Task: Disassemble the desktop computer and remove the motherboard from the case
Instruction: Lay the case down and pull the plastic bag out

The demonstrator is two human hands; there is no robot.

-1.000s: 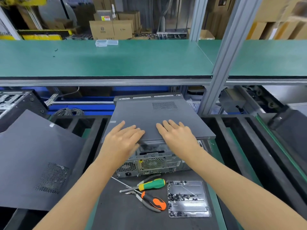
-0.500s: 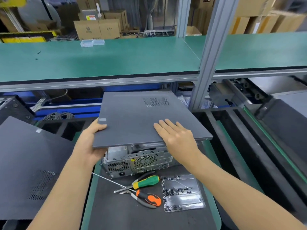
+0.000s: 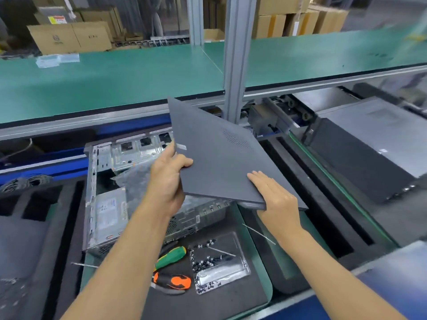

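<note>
The grey side panel (image 3: pixel 221 158) is lifted off the desktop case (image 3: pixel 108 192) and tilted, hanging to the right above it. My left hand (image 3: pixel 167 179) grips the panel's left edge, thumb on top. My right hand (image 3: pixel 275 199) holds its near right corner, fingers flat on top and thumb underneath. The case lies on its side on the black mat, its metal interior and a silver power supply (image 3: pixel 111 211) exposed. The motherboard is hidden behind my left arm and the panel.
A green-handled screwdriver (image 3: pixel 171 257), orange-and-black pliers (image 3: pixel 173 281) and a clear tray of screws (image 3: pixel 219 262) lie in front of the case. Black foam racks (image 3: pixel 323 204) flank the mat. Another grey panel (image 3: pixel 20 245) lies at left. A green shelf (image 3: pixel 115 82) overhangs behind.
The panel has come off the case and swung up and to the right. My left hand went from lying flat on top to gripping its left edge. The case interior is now exposed.
</note>
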